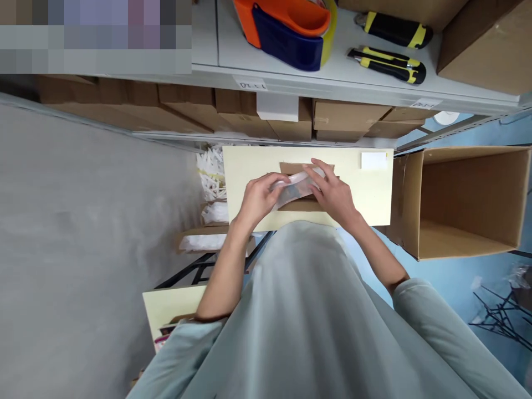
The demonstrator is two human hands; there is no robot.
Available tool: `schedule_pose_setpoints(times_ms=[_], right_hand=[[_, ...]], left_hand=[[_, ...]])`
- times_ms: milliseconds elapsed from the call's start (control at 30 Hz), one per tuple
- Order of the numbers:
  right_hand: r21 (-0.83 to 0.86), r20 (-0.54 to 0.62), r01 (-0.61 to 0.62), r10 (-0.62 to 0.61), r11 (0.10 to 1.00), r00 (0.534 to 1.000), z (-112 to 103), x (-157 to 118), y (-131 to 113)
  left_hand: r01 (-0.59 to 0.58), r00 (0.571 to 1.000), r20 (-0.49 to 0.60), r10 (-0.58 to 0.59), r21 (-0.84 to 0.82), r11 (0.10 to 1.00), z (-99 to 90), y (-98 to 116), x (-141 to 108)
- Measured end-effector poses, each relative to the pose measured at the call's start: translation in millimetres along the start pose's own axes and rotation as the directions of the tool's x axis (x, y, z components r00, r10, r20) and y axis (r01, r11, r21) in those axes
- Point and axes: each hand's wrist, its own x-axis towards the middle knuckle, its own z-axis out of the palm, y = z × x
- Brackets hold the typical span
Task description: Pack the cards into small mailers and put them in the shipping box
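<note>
A translucent plastic bag (pixel 296 189) is stretched between both hands above a small open cardboard box (pixel 301 205) on the pale yellow table (pixel 366 191). My left hand (pixel 262 195) grips the bag's left end, thumb and fingers closed on it. At the bag's right end, my right hand (pixel 331 191) has its fingers bent over the upper edge and pinches it. Something inside the bag is too unclear to name. The hands hide parts of the box.
A white label (pixel 373 160) lies on the table's right part. Right of it stands a large open carton (pixel 469 202). The shelf beyond holds a tape dispenser (pixel 286 33), two utility knives (pixel 393 30) and boxes (pixel 349 115). White packing material (pixel 213 172) is at the left.
</note>
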Motion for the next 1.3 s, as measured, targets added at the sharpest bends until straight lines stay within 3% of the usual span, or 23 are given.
schedule_pose_setpoints(times_ms=[167, 367, 567, 767, 867, 933, 1033, 1133, 1200, 1300], right_hand=[[-0.12, 0.176, 0.033, -0.012, 0.992, 0.984, 0, 19, 41], [-0.13, 0.257, -0.054, 0.086, 0.99, 0.963, 31, 26, 65], [-0.178, 0.336, -0.148, 0.201, 0.973, 0.92, 71, 34, 71], [-0.146, 0.334, -0.257, 0.292, 0.955, 0.896, 98, 40, 56], [-0.137, 0.328, -0.265, 0.296, 0.955, 0.897, 96, 30, 51], [-0.111, 0.292, -0.239, 0.261, 0.965, 0.92, 88, 14, 52], [-0.038, 0.059, -0.192, 0.194, 0.981, 0.979, 69, -24, 64], [0.047, -0.205, -0.303, 0.306, 0.952, 0.93, 56, -60, 85], [0.167, -0.221, -0.364, 0.395, 0.916, 0.892, 55, -74, 95], [0.291, -0.103, -0.307, 0.348, 0.906, 0.932, 64, -81, 95]], left_hand=[[-0.003, 0.994, 0.106, -0.005, 0.068, 0.998, 35.0, 8, 26], [0.032, 0.992, 0.118, -0.044, 0.101, 0.994, 69.4, -25, 45], [0.032, 0.983, 0.173, -0.067, 0.2, 0.979, 109.4, -63, 58], [0.069, 0.962, 0.229, -0.148, 0.322, 0.944, 136.2, -74, 58], [-0.017, 0.975, 0.218, -0.05, 0.294, 0.956, 133.8, -70, 49], [-0.068, 0.985, 0.171, 0.024, 0.256, 0.964, 122.1, -70, 35], [-0.065, 0.996, -0.044, 0.075, 0.193, 0.979, 92.8, -77, 4], [0.093, 0.951, -0.308, -0.04, 0.16, 0.983, 65.1, -92, -26], [0.194, 0.923, -0.358, -0.141, 0.117, 0.974, 55.6, -102, -39], [0.141, 0.953, -0.278, -0.118, 0.063, 0.988, 55.5, -104, -48]])
